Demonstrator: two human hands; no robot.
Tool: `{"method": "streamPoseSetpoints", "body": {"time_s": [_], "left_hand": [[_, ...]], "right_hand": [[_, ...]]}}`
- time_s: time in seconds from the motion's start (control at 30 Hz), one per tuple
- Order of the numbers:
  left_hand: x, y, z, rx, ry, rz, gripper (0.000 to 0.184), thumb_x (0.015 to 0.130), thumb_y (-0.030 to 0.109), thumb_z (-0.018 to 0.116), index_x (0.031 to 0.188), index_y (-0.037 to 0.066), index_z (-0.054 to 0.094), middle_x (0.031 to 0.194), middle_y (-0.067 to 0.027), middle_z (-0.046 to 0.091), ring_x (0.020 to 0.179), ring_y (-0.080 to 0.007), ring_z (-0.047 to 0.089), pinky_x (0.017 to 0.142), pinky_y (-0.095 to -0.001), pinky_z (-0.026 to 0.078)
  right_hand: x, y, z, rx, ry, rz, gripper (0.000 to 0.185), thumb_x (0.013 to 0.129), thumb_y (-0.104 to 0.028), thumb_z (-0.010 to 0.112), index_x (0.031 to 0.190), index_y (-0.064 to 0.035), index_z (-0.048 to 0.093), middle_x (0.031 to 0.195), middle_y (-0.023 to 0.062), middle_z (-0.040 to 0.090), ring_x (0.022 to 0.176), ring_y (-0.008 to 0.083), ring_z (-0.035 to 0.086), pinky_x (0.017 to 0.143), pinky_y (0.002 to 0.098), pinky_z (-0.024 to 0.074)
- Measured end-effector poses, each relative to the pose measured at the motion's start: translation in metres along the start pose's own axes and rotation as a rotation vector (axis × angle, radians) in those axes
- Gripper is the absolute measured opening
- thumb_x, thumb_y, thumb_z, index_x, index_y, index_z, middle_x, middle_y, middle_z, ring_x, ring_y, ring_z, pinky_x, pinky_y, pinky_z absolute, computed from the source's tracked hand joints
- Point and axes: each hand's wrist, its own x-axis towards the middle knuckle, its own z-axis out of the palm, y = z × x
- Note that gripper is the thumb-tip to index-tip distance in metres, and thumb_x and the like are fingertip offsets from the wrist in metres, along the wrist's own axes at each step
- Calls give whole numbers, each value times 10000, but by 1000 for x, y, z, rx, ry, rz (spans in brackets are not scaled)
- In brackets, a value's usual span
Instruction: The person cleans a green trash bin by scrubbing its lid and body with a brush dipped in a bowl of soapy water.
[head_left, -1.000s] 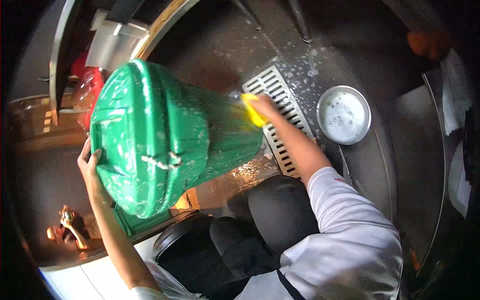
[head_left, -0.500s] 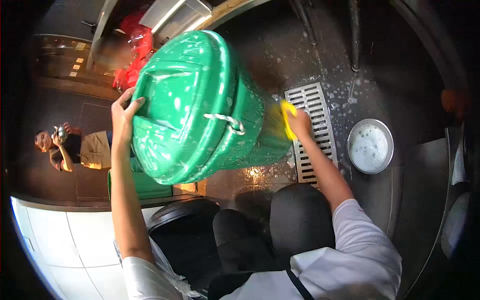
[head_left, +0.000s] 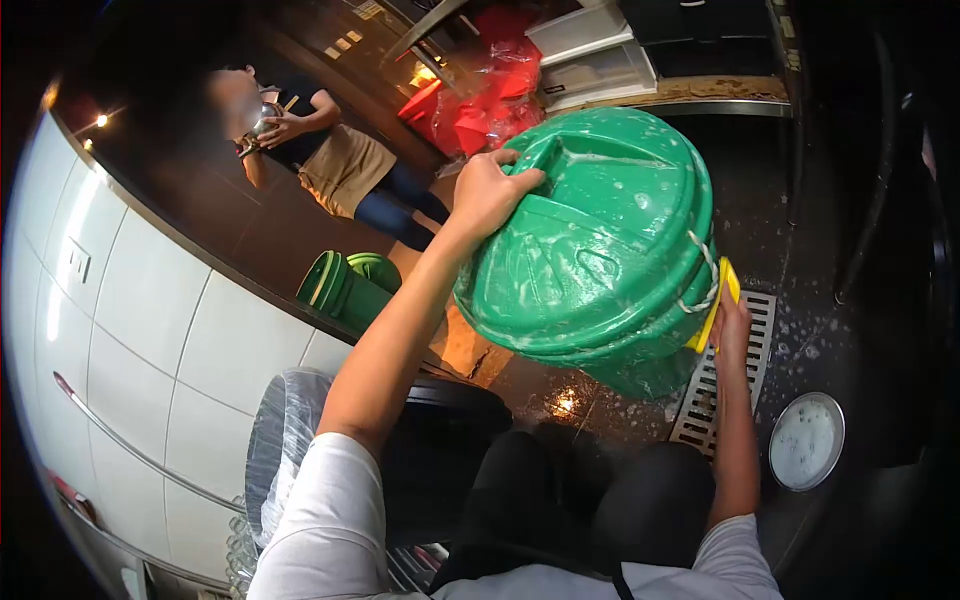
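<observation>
A green lidded bin (head_left: 600, 240), wet and streaked with suds, is tilted with its lid toward me. My left hand (head_left: 492, 195) grips the lid at its recessed handle, fingers hooked over the edge. On the bin's right side my right hand (head_left: 732, 325) is closed on a yellow scrubber (head_left: 716, 305), which lies against the bin near a white rope loop (head_left: 708, 270). The bin's far end is partly hidden behind the lid.
A metal bowl of sudsy water (head_left: 806, 441) stands on the floor beyond a drain grate (head_left: 765, 330). Green bins (head_left: 345, 290) are at left. A person (head_left: 330, 150) holding a metal object stands farther back. Red plastic bags (head_left: 490, 110) lie near drawers (head_left: 600, 70).
The view has swung left, so bin, grate and bowl sit farther right. The lid now faces me more. The scrubber has come from the bin's lower body to beside the rope.
</observation>
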Motion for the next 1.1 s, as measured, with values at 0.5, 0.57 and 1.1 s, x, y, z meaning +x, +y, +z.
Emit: {"method": "streamPoseSetpoints", "body": {"time_s": [0.5, 0.57, 1.1], "left_hand": [[8, 48, 11, -271, -187, -76, 316, 884, 231, 715, 1047, -40, 705, 845, -18, 667, 712, -88, 582, 661, -236, 438], [12, 42, 15, -273, -182, -71, 310, 885, 230, 715, 1045, -36, 707, 846, -21, 668, 714, -87, 584, 661, -230, 437], [16, 35, 8, -245, -193, -73, 410, 911, 282, 695, 1134, -61, 701, 931, -52, 693, 793, -120, 620, 751, -247, 474]], "right_hand": [[13, -14, -16, -544, 177, -292, 420, 934, -378, 703, 855, 34, 674, 692, 134, 652, 647, 207, 633, 619, 384, 490], [9, 37, -57, -635, 258, -146, 395, 934, -378, 694, 928, 17, 717, 759, 141, 697, 721, 251, 677, 652, 389, 521], [-2, 64, -72, -483, 366, -19, 305, 923, -312, 687, 982, -19, 745, 837, 201, 733, 767, 347, 730, 676, 426, 555]]}}
